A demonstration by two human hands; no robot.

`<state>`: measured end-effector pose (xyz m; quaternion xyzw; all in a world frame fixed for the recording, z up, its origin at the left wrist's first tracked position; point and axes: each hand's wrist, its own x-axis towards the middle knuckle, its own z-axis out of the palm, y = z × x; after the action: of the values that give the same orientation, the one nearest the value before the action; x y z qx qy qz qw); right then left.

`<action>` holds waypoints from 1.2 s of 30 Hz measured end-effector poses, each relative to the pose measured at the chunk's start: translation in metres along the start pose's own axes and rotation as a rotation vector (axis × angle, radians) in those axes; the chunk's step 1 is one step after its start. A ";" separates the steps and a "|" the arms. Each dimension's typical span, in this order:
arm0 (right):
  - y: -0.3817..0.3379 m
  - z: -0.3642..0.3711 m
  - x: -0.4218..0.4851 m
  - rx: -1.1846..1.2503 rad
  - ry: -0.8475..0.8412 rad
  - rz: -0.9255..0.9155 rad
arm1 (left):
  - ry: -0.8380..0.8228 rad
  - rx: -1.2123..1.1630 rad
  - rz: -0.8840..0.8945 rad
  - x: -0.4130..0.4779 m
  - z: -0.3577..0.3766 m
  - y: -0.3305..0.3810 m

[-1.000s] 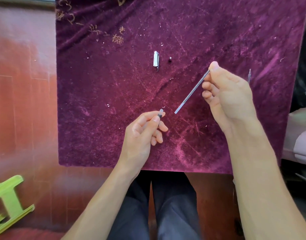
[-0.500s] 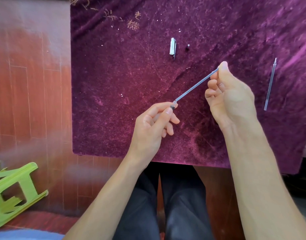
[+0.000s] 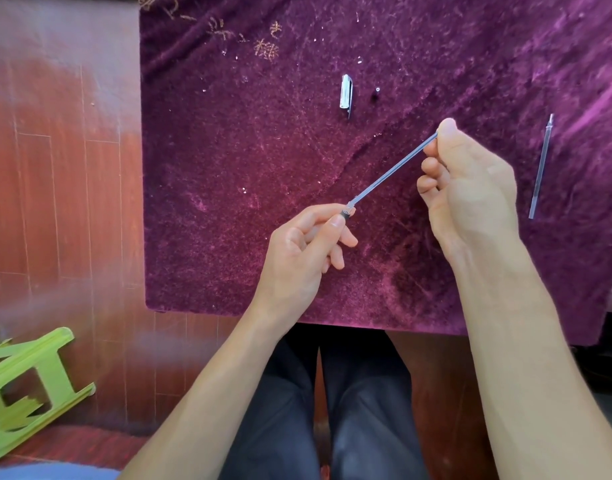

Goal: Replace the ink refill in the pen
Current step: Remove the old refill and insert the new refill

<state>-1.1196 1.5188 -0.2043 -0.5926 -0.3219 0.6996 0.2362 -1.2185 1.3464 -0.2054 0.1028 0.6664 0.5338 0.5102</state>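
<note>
My right hand (image 3: 471,188) pinches the upper end of a thin clear ink refill (image 3: 391,169) that slants down to the left. The refill's lower end sits at the mouth of the pen barrel (image 3: 345,213), which my left hand (image 3: 304,251) grips; most of the barrel is hidden in that fist. A second refill (image 3: 541,168) lies on the purple velvet cloth (image 3: 245,168) to the right of my right hand. Farther back lie the silver pen cap (image 3: 346,95) and a small dark end piece (image 3: 376,94).
The cloth covers a small table whose front edge runs just beyond my knees. Red-brown wooden floor lies to the left, with a green plastic stool (image 3: 27,386) tipped over at the lower left.
The two hands have come together: the refill's lower end, apart from the barrel a second ago, now meets its mouth. The view has shifted, so the second refill shows fully.
</note>
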 end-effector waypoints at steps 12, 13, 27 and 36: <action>-0.020 0.006 0.008 -0.244 -0.092 -0.215 | -0.014 -0.003 -0.020 -0.003 0.001 0.001; -0.022 0.006 0.009 -0.243 -0.097 -0.216 | -0.014 -0.005 -0.025 -0.003 0.001 0.001; -0.014 0.002 0.011 -0.012 -0.111 -0.023 | -0.007 -0.041 -0.007 -0.001 0.000 0.005; -0.016 0.002 0.013 -0.006 -0.098 -0.010 | -0.012 -0.045 -0.009 0.003 0.003 0.004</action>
<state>-1.1244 1.5388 -0.2017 -0.5568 -0.3382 0.7256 0.2217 -1.2194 1.3515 -0.2035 0.0916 0.6515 0.5459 0.5188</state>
